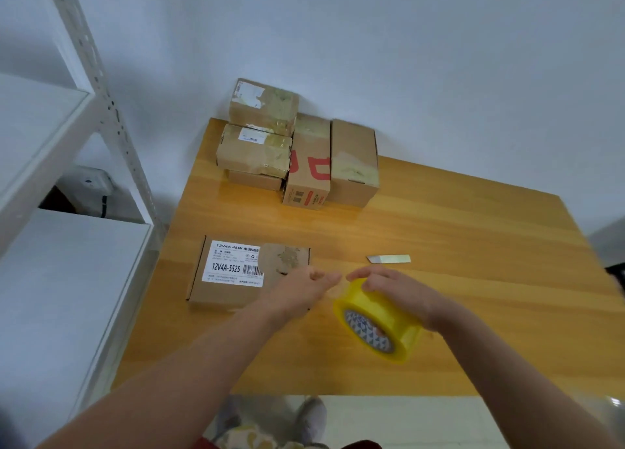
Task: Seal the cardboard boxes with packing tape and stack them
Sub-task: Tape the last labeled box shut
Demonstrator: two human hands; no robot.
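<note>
right hand (395, 289) grips roll (378, 323); left hand (304, 289) pinches tape (334, 292) end. pull it taut and level toward box (233, 279) at nine o'clock.

Yellow tape roll (378, 320), blue-white patterned core. Brown cardboard boxes (297, 144), one with red print (313, 168); near box (236, 273) has white label. Orange wood-grain table (456, 245), white shelving (50, 178).

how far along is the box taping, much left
Done: the boxes by the wall carry tape, and some are stacked. In hand: the right hand grips the yellow tape roll while the left hand seems to pinch its loose end. Left: the flat labelled box near the hands shows no fresh tape strip and still has to join the stack. A blade lies on the table.
</note>
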